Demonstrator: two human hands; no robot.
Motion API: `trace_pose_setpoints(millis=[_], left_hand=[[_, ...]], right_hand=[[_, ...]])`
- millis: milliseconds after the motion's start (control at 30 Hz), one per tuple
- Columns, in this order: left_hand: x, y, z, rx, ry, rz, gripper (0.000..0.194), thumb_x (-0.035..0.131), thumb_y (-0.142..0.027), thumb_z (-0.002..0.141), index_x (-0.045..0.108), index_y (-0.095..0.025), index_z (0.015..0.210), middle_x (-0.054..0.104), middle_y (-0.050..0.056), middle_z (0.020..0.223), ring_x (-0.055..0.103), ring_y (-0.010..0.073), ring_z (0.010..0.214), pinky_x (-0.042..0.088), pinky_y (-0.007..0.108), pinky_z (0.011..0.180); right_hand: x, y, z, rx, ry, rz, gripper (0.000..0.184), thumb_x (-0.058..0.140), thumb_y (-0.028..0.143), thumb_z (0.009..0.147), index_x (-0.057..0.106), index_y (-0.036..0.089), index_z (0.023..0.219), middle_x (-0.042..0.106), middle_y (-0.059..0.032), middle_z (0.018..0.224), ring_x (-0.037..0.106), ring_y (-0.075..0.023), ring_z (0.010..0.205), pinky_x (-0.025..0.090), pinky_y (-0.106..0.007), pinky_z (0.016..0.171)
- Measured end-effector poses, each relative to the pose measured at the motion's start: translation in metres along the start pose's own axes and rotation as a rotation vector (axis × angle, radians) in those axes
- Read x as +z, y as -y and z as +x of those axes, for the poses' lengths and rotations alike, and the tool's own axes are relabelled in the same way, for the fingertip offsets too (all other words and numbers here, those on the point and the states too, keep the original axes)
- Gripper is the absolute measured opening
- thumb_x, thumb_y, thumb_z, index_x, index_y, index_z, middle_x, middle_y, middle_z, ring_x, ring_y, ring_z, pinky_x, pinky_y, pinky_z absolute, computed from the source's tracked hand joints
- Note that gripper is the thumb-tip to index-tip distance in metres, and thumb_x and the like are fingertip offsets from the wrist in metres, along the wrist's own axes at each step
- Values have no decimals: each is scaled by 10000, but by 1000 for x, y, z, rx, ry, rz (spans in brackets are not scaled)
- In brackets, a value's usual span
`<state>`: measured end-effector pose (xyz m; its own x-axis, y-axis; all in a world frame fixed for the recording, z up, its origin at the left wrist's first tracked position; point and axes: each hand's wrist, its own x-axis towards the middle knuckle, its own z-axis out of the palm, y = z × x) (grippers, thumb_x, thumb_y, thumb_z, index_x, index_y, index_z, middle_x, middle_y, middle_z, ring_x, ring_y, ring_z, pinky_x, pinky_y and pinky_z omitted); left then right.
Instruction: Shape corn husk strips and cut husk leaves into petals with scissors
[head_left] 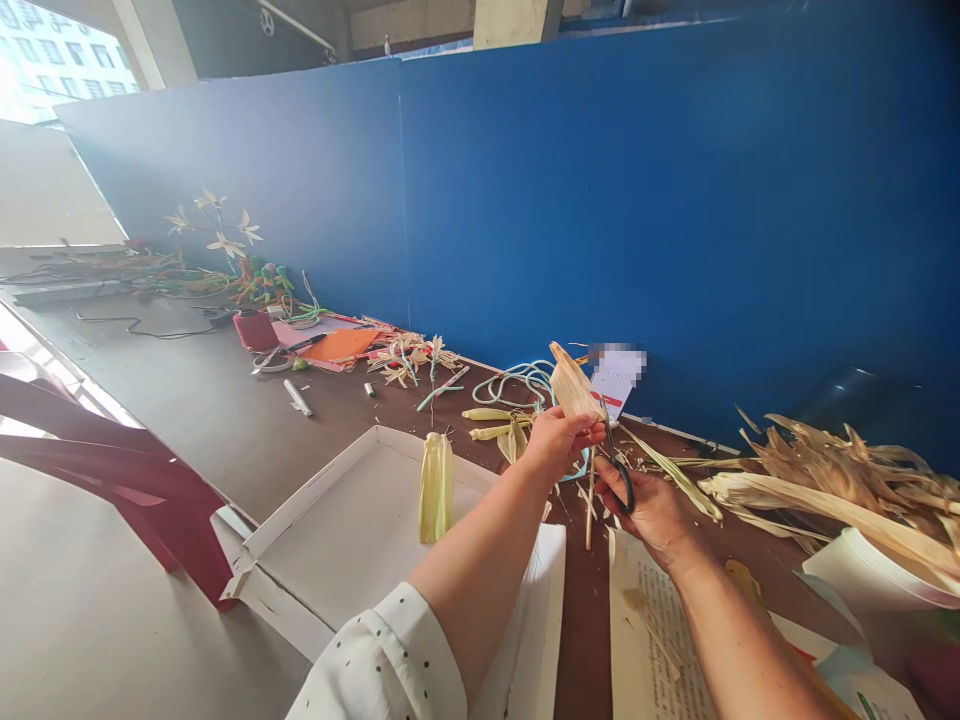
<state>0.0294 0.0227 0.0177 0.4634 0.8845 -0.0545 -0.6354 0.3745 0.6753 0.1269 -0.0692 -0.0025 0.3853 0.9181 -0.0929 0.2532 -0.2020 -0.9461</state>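
Observation:
In my left hand [564, 438] I pinch a dry corn husk [574, 385], its wide end pointing up and away from me. My right hand [646, 510] grips a pair of scissors [618, 470] with dark handles, the blades pointing up beside the husk's lower edge. Whether the blades touch the husk I cannot tell. A pale green husk piece [436, 488] rests on the white box lid [337, 520] to the left. Small folded husks [487, 414] and a pale blue cord [517, 378] lie just beyond my left hand.
A heap of dry husks [840, 465] and a white bowl [885, 570] stand at the right. Behind the table [187, 370] rises a blue partition [600, 200]. A phone [616, 378] leans against it. Husk flowers [225, 240], orange paper [341, 345] and a red chair [150, 480] are leftward.

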Motion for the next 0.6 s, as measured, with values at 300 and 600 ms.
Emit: trace_pose_setpoints(millis=[300,600], left_hand=[[-1,0,2,38,-5,41,130,723,-119,665,636,-81,754,616,53,683,580,92,605,523,242,689],[-3,1,5,78,-15,108,134,732,-140,657,630,-90,728,607,44,663,573,91,581,526,254,677]], right_hand=[[0,2,-2,29,-26,31,428,689,606,642,589,200,547,494,17,464,394,-94,426,263,-247,432],[-1,3,-3,4,-11,-19,414,672,593,665,576,215,526,498,10,466,411,-108,427,280,-263,435]])
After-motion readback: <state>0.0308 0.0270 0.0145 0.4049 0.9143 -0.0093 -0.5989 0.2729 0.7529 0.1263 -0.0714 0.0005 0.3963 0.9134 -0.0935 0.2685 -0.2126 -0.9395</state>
